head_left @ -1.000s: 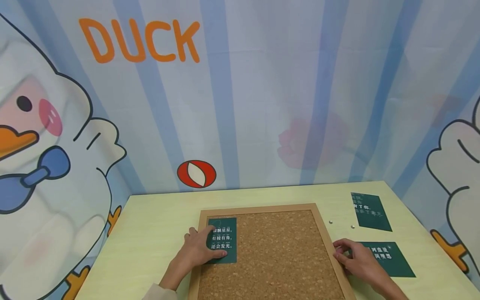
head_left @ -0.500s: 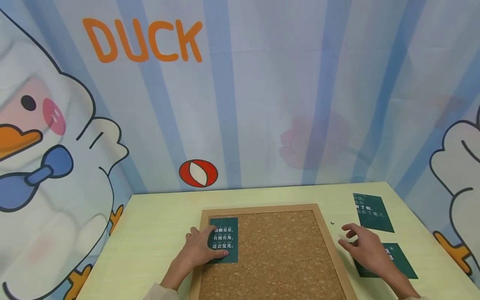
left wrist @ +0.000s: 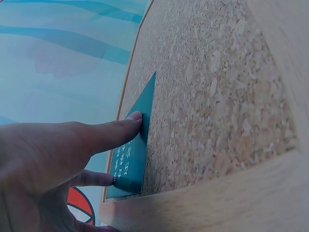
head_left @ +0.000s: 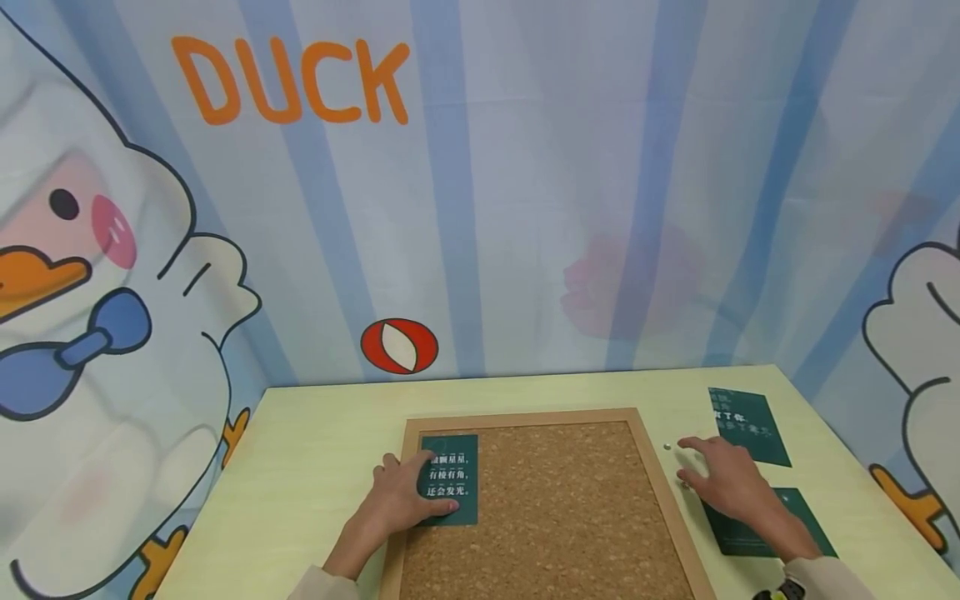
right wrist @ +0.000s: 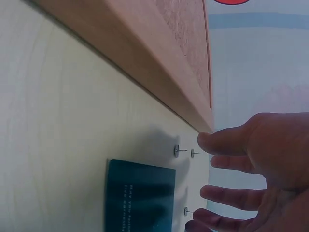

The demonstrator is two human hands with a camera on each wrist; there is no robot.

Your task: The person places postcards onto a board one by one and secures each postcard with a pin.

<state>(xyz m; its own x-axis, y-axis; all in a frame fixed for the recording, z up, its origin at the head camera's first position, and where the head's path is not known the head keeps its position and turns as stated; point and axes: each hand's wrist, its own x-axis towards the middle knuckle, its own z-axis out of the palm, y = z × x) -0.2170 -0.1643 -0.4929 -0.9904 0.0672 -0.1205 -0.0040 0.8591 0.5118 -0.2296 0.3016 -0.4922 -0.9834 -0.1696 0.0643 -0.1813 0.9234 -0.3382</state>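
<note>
My left hand (head_left: 397,493) rests at the left side of a wood-framed cork board (head_left: 562,508). Its thumb and fingertips press a dark green card (head_left: 463,479) with white lettering flat on the cork, in the upper left corner; the left wrist view has the thumb (left wrist: 135,117) on the card's face. Over the table to the right of the frame, my right hand (head_left: 729,482) spreads its fingers, nothing between them. Close to it are thumbtacks (head_left: 667,447), points up in the right wrist view, where a nearer thumbtack (right wrist: 177,151) stands by the thumb.
Another green card (head_left: 750,537) lies on the pale table (head_left: 315,433) partly under the right hand. Behind it lies one more green card (head_left: 753,425), near the table's right edge. A striped curtain (head_left: 517,208) with duck drawings hangs behind the table.
The right hand has left the board's right edge, moving right and slightly back over the table, its fingers opening toward the thumbtacks. The left hand stays on the card.
</note>
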